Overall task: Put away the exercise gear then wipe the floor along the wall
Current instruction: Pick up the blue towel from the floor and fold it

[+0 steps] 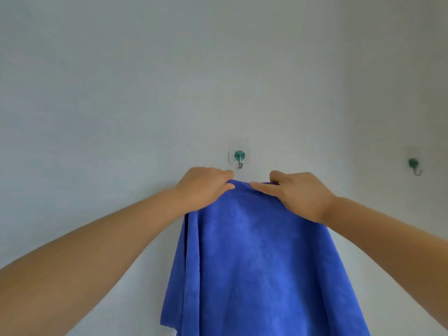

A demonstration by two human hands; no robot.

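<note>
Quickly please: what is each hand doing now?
Left hand: closed, gripping the blue towel at its top edge.
Right hand: closed, pinching the same edge.

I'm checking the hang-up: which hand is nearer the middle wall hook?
Left. The left hand grips the blue towel just below-left of the hook; the right hand holds it farther right.

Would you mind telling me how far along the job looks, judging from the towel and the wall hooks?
Done: nothing can be confirmed; no exercise gear or floor is in view. In hand: the left hand and right hand both grip the top edge of the blue towel just below the middle hook, which is bare, as is the right hook. Left: whether the towel is going up or coming down is unclear, so the wiping cannot be judged.
</note>
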